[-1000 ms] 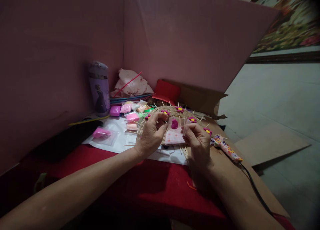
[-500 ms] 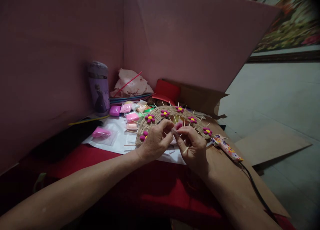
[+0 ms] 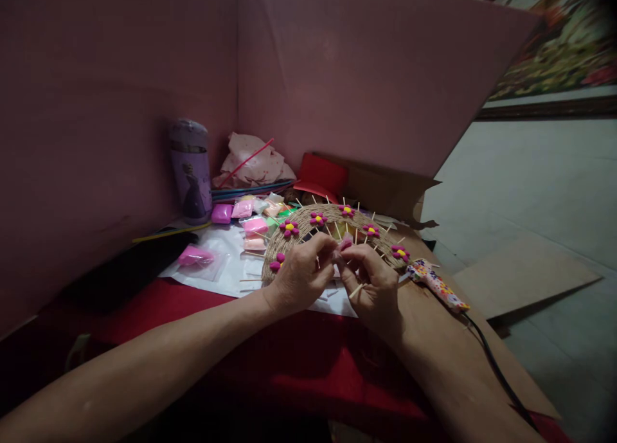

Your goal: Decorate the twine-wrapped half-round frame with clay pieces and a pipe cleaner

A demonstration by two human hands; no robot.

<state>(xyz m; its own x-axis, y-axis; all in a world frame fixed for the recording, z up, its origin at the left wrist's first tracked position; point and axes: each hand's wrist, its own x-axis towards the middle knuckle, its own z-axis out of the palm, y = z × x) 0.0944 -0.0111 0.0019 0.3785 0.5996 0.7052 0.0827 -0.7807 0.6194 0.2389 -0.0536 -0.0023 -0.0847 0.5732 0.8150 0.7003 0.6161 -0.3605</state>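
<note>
Fingertips of my left hand (image 3: 301,272) and my right hand (image 3: 373,282) meet, pinching a small pink piece of modelling clay (image 3: 345,242); clear wrapping may be around it, but the fingers hide most of it. A short pale wooden stick (image 3: 357,291) pokes out from my right hand's curled fingers. Just behind both hands lies a twine-wound arch (image 3: 328,215) with wooden sticks around its edges. Clay flowers with magenta petals and yellow centres, such as one flower (image 3: 289,228), sit along it. My left hand covers part of the arch's left side.
Several clay packets, including a pink packet (image 3: 195,255), lie on white plastic (image 3: 226,237). A purple tumbler (image 3: 190,173) stands back left. Right of the hands, a flower-patterned glue gun (image 3: 436,283) with a black cord rests on cardboard (image 3: 434,340). Red cloth (image 3: 289,372) covers the front.
The fingers have shifted slightly around the pink clay, which shows a little less now. Both hands stay in nearly the same place, and the surrounding things have not moved.
</note>
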